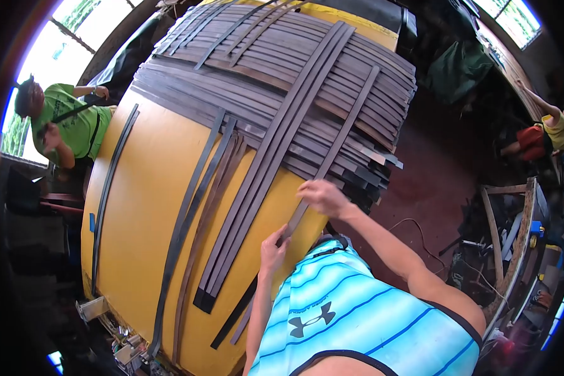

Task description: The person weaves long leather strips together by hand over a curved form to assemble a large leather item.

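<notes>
Near the front edge of the yellow table (138, 219), my left hand (273, 250) is closed around a long grey strip (351, 122). Farther up the same strip is my right hand (323, 197), its fingers bent together over it and slightly blurred; whether they grip the strip is hard to tell. The strip runs up across a wide stack of grey strips (244, 88). Left of my hands lies a bundle of long strips (257, 182) with dark ends. More dark and brown strips (197, 250) curve over the table beside that bundle.
At the left, a person in a green shirt (72, 119) holds a dark strip. Another person in a yellow top (554, 131) is at the far right. A wooden frame (514, 276) with tools and scraps stands at the right. One dark strip (111, 188) lies near the table's left edge.
</notes>
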Tool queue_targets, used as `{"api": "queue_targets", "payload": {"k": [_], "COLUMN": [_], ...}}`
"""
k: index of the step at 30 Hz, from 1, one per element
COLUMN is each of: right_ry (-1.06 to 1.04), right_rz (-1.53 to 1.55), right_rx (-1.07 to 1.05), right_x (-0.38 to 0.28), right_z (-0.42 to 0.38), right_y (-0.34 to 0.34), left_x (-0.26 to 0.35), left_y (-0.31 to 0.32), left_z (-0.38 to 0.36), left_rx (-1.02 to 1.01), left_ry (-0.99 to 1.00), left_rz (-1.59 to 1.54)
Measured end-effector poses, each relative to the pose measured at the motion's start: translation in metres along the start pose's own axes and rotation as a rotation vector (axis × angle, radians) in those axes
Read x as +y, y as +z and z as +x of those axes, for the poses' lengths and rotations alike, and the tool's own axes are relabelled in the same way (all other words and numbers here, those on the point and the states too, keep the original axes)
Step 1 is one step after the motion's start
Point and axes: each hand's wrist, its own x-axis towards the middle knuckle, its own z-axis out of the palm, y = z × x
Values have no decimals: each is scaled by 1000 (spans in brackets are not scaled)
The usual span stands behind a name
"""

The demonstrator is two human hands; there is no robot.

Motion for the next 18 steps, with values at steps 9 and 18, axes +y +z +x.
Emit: {"api": "queue_targets", "payload": {"k": [9,18], "right_ry": [-52,-86], "right_rz": [47,7], "right_rx": [-153,-211], "right_x": [-13,-19], "right_z": [-11,-6], "right_y": [42,30], "left_x": [-2,2], "left_y": [-19,-75], "left_z": [-26,-80], "left_rx": [-84,-141], "left_ry": [-8,-397], "left_rz": [-106,-134]}}
